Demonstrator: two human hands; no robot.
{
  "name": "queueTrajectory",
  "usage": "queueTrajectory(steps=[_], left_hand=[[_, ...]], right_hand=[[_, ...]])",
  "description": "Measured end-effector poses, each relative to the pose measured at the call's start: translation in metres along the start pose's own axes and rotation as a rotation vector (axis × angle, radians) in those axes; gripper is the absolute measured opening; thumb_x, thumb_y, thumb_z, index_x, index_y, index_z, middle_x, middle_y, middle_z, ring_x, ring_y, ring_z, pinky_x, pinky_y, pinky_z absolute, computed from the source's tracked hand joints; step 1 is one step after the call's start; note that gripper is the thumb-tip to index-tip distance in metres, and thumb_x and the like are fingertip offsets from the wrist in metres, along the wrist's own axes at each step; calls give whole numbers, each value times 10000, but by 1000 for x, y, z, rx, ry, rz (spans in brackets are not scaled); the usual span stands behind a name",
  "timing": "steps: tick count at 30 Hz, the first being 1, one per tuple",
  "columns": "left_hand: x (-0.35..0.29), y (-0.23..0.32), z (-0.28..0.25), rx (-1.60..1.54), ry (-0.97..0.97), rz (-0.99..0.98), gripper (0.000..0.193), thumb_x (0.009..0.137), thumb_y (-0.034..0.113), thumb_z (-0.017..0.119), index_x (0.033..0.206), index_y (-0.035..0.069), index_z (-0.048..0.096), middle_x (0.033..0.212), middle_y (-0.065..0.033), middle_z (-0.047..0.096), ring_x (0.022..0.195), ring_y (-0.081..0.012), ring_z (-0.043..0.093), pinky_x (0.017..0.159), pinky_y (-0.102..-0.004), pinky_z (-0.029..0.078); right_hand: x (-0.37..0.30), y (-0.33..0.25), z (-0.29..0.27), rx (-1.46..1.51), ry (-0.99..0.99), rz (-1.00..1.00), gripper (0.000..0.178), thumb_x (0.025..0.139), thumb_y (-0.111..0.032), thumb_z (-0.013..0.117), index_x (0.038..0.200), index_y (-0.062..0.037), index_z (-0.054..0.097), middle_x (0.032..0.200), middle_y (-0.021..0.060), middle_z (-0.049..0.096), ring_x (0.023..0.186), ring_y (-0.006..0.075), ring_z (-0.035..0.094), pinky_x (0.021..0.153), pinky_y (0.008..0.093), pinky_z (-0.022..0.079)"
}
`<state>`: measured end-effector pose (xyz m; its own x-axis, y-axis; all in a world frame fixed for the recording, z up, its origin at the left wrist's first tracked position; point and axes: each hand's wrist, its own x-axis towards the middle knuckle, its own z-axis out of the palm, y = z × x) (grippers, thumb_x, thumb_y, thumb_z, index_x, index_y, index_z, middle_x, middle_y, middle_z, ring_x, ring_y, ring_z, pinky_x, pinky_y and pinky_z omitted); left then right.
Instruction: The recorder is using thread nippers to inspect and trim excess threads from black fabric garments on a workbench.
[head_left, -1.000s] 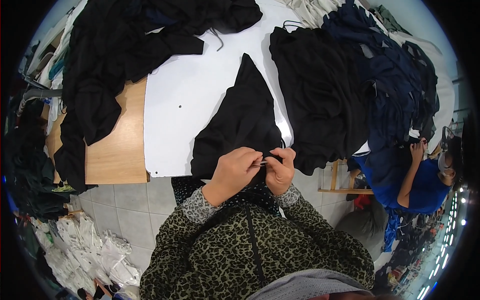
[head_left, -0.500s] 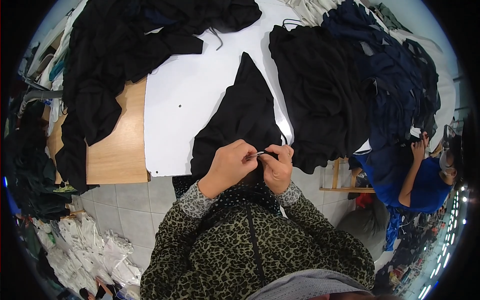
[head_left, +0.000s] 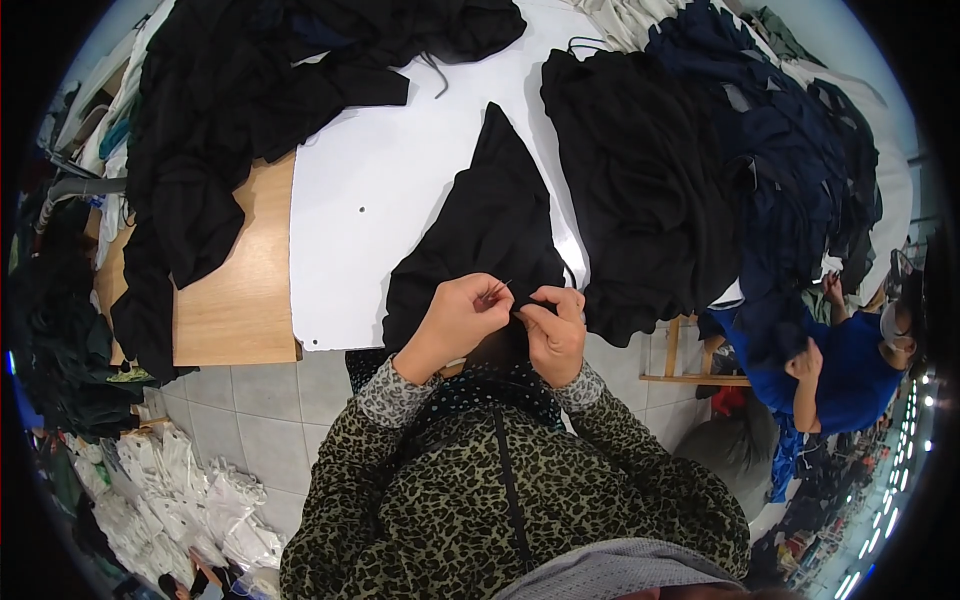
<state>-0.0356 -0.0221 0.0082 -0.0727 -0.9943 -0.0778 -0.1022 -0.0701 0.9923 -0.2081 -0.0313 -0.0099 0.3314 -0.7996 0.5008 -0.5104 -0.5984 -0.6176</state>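
A black garment (head_left: 480, 225) lies on the white table board in front of me, its narrow end pointing away and its near edge hanging toward my lap. My left hand (head_left: 465, 315) is closed around a thin, pointed metal tool (head_left: 494, 294), mostly hidden by the fingers, so its exact kind does not show. Close beside it, my right hand (head_left: 553, 330) pinches at the near edge of the black garment, thumb against fingertips. A small gap separates the two hands.
Black garments (head_left: 220, 130) are heaped at the left, partly over a wooden tabletop (head_left: 240, 290). To the right lie a black garment pile (head_left: 640, 190) and navy garments (head_left: 800, 170). A co-worker in blue (head_left: 850, 365) sits at the right. White bundles (head_left: 200, 500) lie on the floor.
My left hand has drawn slightly away from my right, and the tool's tip has swung upward, off the right fingertips. The co-worker's hands have moved apart, one coming nearer.
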Motion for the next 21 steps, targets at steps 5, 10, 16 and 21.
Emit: queueTrajectory(steps=[5, 10, 16, 21], left_hand=[[0, -7, 0, -166, 34, -96, 91, 812, 87, 618, 820, -4, 620, 688, 51, 541, 622, -11, 438, 554, -181, 381], [3, -10, -5, -150, 174, -63, 110, 829, 99, 644, 832, -8, 621, 690, 65, 530, 635, 0, 431, 556, -176, 373], [0, 0, -2, -15, 4, 170, 110, 791, 38, 695, 894, 6, 675, 806, -7, 556, 648, -65, 482, 569, -213, 386], [-1, -2, 2, 255, 60, 361, 74, 791, -6, 660, 854, 6, 624, 796, -50, 542, 622, -138, 518, 554, -246, 414]], right_hand=[[1, -1, 0, 96, -22, 66, 136, 690, -5, 698, 819, -18, 658, 898, 87, 572, 829, 259, 534, 804, 362, 361], [-1, 3, -1, 235, -90, 180, 118, 706, -22, 697, 815, -11, 653, 907, 94, 577, 849, 266, 538, 796, 346, 386], [-1, 7, -1, 391, -89, 315, 102, 732, -34, 688, 825, -13, 650, 906, 98, 577, 856, 262, 538, 776, 337, 411], [-1, 8, -1, 336, -135, 272, 102, 735, -26, 679, 833, -17, 652, 904, 94, 580, 855, 263, 542, 779, 338, 413]])
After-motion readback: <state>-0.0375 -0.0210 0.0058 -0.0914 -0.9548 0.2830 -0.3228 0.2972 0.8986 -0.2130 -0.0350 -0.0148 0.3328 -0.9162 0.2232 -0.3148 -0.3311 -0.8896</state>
